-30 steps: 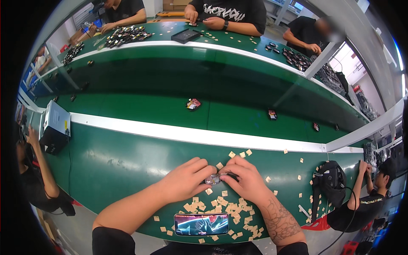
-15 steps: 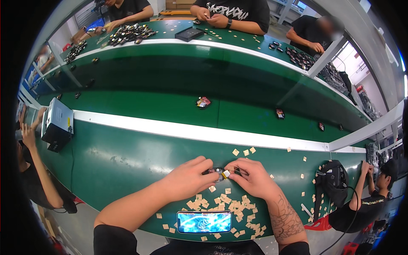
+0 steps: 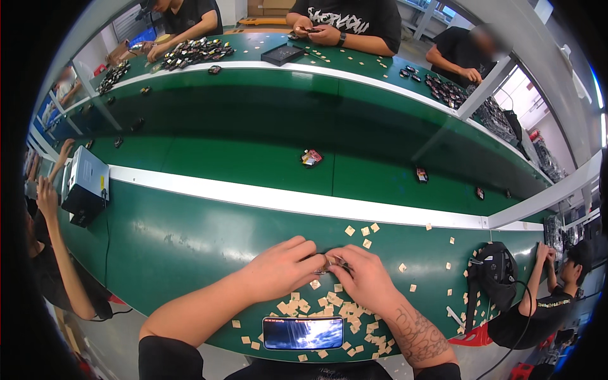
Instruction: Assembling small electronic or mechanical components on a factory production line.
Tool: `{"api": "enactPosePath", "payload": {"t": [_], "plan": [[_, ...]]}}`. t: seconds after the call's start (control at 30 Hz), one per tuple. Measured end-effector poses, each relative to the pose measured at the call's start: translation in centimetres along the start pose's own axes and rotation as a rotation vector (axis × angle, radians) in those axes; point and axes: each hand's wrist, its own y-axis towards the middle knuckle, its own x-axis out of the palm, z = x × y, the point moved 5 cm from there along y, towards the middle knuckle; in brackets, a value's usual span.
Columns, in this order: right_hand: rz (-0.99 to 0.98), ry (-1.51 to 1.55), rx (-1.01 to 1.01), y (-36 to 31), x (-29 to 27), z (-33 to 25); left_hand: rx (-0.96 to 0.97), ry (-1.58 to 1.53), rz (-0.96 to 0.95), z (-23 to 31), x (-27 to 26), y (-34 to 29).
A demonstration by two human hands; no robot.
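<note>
My left hand (image 3: pixel 282 267) grips a small dark electronic device (image 3: pixel 323 268), thumb and fingers closed on its left side. From the right, my right hand (image 3: pixel 362 276) pinches at the same device, fingertips nearly meeting those of the left. Most of the device is covered by my fingers, so its details and what exactly the right fingertips hold cannot be made out. Just below the hands, many small square beige pieces (image 3: pixel 350 308) lie scattered on the green table (image 3: pixel 183 253). A phone (image 3: pixel 303 333) with a lit screen lies among them, near the front edge.
Beyond a white rail (image 3: pixel 253 195) runs a green conveyor belt (image 3: pixel 240 158) carrying several small devices (image 3: pixel 311 158). A black bag (image 3: pixel 497 269) stands at right, a grey box-shaped machine (image 3: pixel 87 183) at left. Co-workers sit on both sides and across, near heaped devices (image 3: pixel 197 54).
My right hand has moved left, closer to my left hand. The white block on the device is now hidden by fingers. Devices on the belt have shifted slightly right, and the phone's picture differs.
</note>
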Motion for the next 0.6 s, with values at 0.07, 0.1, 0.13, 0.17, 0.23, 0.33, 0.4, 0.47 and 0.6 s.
{"api": "enactPosePath", "payload": {"t": [0.07, 0.1, 0.13, 0.17, 0.23, 0.33, 0.4, 0.47, 0.6], "plan": [[0.029, 0.103, -0.006, -0.14, 0.39, 0.36, 0.006, -0.008, 0.007, -0.08, -0.01, 0.10], [0.029, 0.103, -0.005, -0.11, 0.33, 0.31, 0.007, -0.017, 0.011, -0.09, 0.00, 0.08], [0.025, 0.105, 0.006, -0.03, 0.21, 0.27, 0.007, -0.018, 0.011, -0.05, -0.04, 0.11], [0.020, 0.107, 0.018, 0.00, 0.11, 0.22, 0.009, -0.026, 0.015, 0.02, -0.15, 0.16], [0.013, 0.091, 0.036, -0.02, -0.11, 0.04, 0.009, -0.033, 0.018, 0.07, -0.31, 0.20], [-0.001, 0.086, 0.071, -0.02, -0.08, 0.01, -0.015, -0.029, 0.010, 0.05, -0.32, 0.17], [-0.008, 0.098, 0.088, -0.07, 0.14, 0.06, -0.016, -0.049, 0.017, 0.01, -0.35, 0.17], [0.039, 0.083, 0.078, -0.15, 0.27, -0.04, -0.019, -0.049, 0.036, -0.10, -0.21, 0.13], [0.072, 0.049, 0.075, 0.06, 0.51, -0.36, -0.027, -0.052, 0.054, -0.04, -0.33, 0.16]]}}
